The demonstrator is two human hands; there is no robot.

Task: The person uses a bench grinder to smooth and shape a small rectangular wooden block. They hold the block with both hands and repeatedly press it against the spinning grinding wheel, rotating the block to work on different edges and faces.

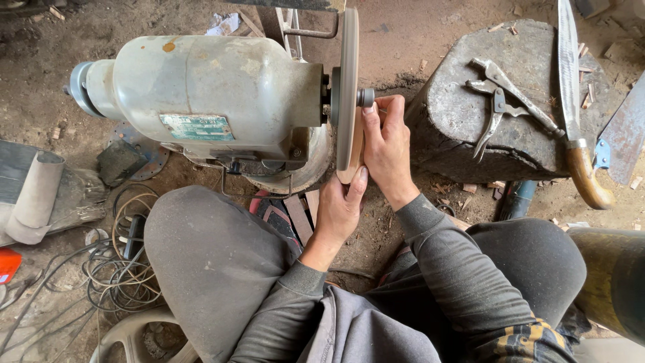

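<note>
Both hands press a small wooden piece (352, 171) against the grinder's disc (348, 87): left hand (340, 207) closed around its near end, right hand (386, 149) gripping its right side.

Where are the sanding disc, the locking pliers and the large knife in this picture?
sanding disc (349, 81): head view, on its rim edge.
locking pliers (514, 94): head view, middle of the upper handle.
large knife (568, 74): head view, on the flat blade.

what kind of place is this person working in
Likely a rough, dirt-floored workshop for making or sharpening blades. Both hands, left hand and right hand, press a small piece against a motor-driven grinding disc; locking pliers and a long knife lie nearby.
</note>
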